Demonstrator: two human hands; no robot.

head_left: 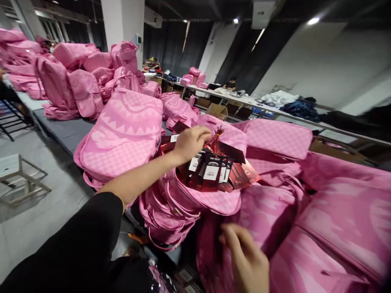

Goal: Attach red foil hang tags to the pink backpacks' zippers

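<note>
My left hand (191, 143) reaches over a bundle of dark red and black hang tags (210, 169) with white barcode labels. Its fingers are pinched together close to the bunched red strings (217, 136); what is between them, if anything, is too small to make out. The tags lie fanned out on a pink backpack (220, 201) that tops a stack. Lower and to the right, my right hand (249, 258) is curled and blurred in front of another pink backpack (262, 211). Whether it holds anything does not show.
A large checkered pink backpack (128, 130) lies left of the tags. More pink backpacks (345, 228) crowd the right side, and others are piled at the back left (87, 77). A small stool (21, 175) stands on the floor. People work at far tables.
</note>
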